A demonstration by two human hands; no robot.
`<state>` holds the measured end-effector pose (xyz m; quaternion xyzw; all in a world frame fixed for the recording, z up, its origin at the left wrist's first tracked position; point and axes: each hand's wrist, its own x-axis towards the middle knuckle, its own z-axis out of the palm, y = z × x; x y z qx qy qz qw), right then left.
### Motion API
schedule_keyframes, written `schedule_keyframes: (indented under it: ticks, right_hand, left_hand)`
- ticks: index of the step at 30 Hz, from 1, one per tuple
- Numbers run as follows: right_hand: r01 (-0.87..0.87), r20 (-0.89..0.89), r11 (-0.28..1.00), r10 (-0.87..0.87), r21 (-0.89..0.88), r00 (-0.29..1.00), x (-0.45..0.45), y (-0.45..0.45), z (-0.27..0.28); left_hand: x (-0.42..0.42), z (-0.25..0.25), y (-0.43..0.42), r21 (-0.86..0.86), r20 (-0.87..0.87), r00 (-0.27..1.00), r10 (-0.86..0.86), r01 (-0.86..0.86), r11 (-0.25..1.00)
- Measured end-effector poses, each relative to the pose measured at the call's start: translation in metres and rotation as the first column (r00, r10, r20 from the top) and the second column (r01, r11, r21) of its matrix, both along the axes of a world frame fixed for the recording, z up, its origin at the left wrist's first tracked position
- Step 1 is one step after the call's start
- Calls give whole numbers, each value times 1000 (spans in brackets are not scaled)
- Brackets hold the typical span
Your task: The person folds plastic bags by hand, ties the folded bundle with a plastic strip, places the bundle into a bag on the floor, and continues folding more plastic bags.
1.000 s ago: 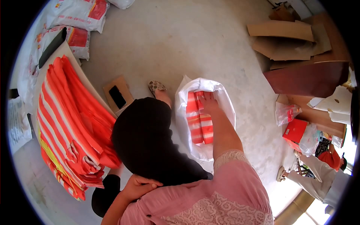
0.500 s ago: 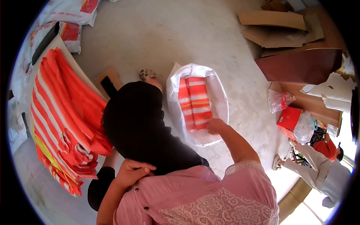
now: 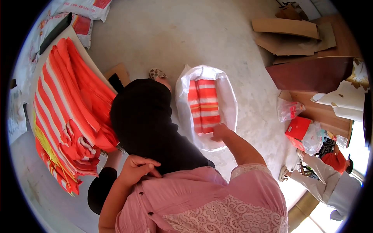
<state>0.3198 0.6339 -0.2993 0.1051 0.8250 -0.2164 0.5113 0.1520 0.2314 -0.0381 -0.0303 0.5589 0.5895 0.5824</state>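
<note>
A white sack (image 3: pixel 229 93) stands open on the floor, with red-and-white striped folded cloth (image 3: pixel 208 103) inside in two side-by-side bundles. My right hand (image 3: pixel 221 132) is at the sack's near edge, beside the lower end of the bundles; its fingers are curled, and what they may hold is hidden. My left hand (image 3: pixel 136 169) rests near my lap against the black trousers, its fingers bent and partly hidden. At the left lies a large pile of striped red cloth (image 3: pixel 64 105) on a board.
Printed white sacks (image 3: pixel 83 26) lie at the upper left. A phone (image 3: pixel 115 82) rests on cardboard beside my knee. Cardboard (image 3: pixel 285 29), a dark red panel (image 3: pixel 311 75) and a red box (image 3: pixel 298 128) are at the right. Another person (image 3: pixel 330 182) is at the lower right.
My right hand has moved from the far end of the striped bundles to the sack's near edge, and its fingers have curled. The view has shifted slightly.
</note>
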Motion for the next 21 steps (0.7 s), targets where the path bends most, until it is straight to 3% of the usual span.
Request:
schedule_keyframes:
  ticks: [3,5,6,8,11,13,15,18,21]
  right_hand:
    - [381,17,904,-385,-192,923,-3,-3,15]
    - [338,58,934,-334,-111,941,-19,-12,42]
    - [158,103,987,-161,30,982,-36,-21,76]
    - [-90,171,986,65,143,983,-45,-24,92]
    - [-155,138,980,138,126,981,-21,-10,48]
    - [-73,62,985,64,158,996,16,4,-22]
    - [41,64,984,-53,173,997,21,5,-38]
    - [64,11,971,-68,230,998,29,5,-63]
    - [196,-96,932,-175,304,980,46,2,-102]
  left_hand:
    - [0,-2,-1,25,11,1000,13,-13,1000]
    - [-1,-1,0,35,0,1000,6,-6,999]
    - [-1,-1,0,41,-7,1000,4,-3,999]
    - [-2,-2,-2,34,-2,1000,2,-2,999]
    - [-2,-2,-3,15,4,1000,-3,3,1000]
    - [-2,-3,-4,15,0,1000,-4,4,1000]
    - [-2,-3,-5,26,-3,1000,0,0,1000]
    - [-2,-3,-5,45,1,1000,4,-4,999]
    - [-2,-3,-6,49,13,1000,14,-15,999]
